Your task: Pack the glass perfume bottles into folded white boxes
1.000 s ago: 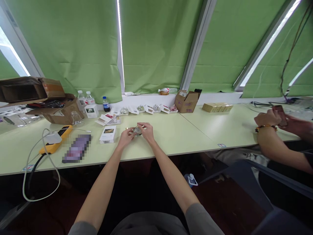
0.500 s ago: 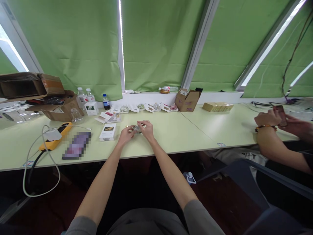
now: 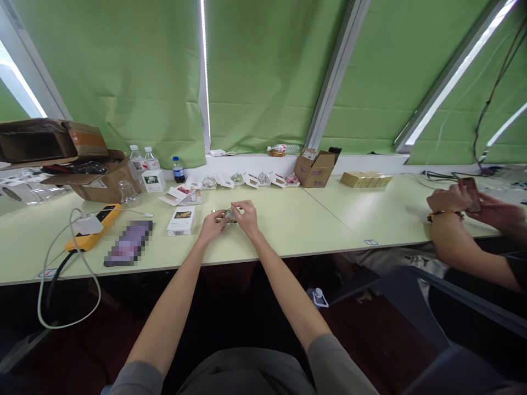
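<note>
The person's left hand (image 3: 213, 226) and right hand (image 3: 247, 215) meet over a small round glass object (image 3: 230, 216), low over the pale green worktop (image 3: 296, 233). From here it looks like a little jar, though it is too small to be sure. The fingers of both hands are curled closely around it. Just to the left lies a white picture carton (image 3: 181, 221), and a row of opened white cartons (image 3: 251, 180) lines the worktop's far edge, straight ahead. Well off to the right, a co-worker's hand (image 3: 448, 198) is beside a phone (image 3: 471, 193).
</note>
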`<state>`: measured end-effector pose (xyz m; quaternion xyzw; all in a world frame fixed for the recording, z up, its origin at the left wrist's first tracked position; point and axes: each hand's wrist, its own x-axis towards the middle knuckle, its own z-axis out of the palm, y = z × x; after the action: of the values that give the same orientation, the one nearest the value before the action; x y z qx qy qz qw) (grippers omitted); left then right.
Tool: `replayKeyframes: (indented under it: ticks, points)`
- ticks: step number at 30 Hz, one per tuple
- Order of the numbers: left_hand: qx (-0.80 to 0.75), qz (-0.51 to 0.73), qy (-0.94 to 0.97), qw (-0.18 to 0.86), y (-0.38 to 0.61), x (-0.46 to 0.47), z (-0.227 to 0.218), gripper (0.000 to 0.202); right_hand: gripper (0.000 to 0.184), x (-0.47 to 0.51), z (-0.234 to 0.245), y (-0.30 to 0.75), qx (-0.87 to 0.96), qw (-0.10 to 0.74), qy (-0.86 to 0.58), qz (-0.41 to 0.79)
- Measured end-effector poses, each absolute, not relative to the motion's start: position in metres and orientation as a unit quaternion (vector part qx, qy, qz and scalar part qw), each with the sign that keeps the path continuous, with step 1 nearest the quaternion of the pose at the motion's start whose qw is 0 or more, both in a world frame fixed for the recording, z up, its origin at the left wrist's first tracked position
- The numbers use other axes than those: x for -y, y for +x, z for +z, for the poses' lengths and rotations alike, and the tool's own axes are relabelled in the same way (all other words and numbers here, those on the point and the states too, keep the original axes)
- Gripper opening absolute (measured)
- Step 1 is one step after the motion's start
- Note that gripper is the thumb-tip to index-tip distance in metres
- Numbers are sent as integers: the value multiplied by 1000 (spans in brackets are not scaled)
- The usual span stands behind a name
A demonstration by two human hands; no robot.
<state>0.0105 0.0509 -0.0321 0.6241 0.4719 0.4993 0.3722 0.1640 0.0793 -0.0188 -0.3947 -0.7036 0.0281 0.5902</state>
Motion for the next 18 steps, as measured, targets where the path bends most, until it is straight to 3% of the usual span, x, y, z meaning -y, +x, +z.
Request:
replayKeyframes:
  ticks: [9, 18]
  points:
    - [-474, 501, 629, 360, 11, -50, -32, 46, 13, -78, -16, 164, 726, 572, -383, -8]
    - [-474, 500, 631, 357, 12, -47, -29, 47, 10, -76, -11, 165, 711, 600, -363, 48]
